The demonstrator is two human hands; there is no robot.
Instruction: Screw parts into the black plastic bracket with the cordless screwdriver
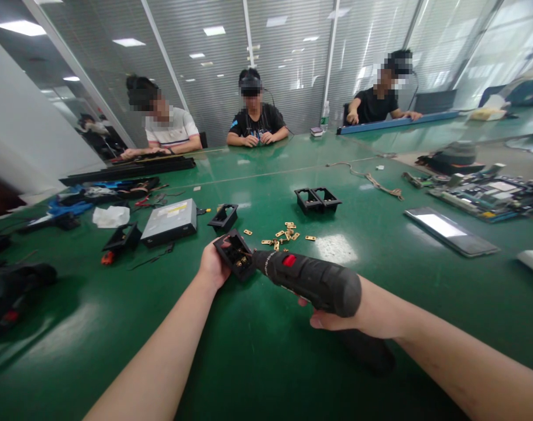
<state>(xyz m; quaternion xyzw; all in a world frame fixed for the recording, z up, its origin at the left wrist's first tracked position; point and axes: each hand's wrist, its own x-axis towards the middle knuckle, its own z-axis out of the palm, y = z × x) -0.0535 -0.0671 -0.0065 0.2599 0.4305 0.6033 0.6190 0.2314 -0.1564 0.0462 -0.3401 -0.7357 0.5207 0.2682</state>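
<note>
My left hand (213,266) grips a small black plastic housing (234,254) with brass contacts inside, holding it tilted just above the green table (266,362). My right hand (358,316) is wrapped round the handle of a black electric screwdriver (312,282) with a red switch. The tool's tip points left into the housing. Several small brass pieces (284,234) lie scattered on the table just beyond the housing.
A pair of black housings (317,199) and a single one (223,217) lie further off, next to a grey optical drive (169,221). Circuit boards (489,196) and a flat silver panel (450,231) sit at right. Three people sit across the table.
</note>
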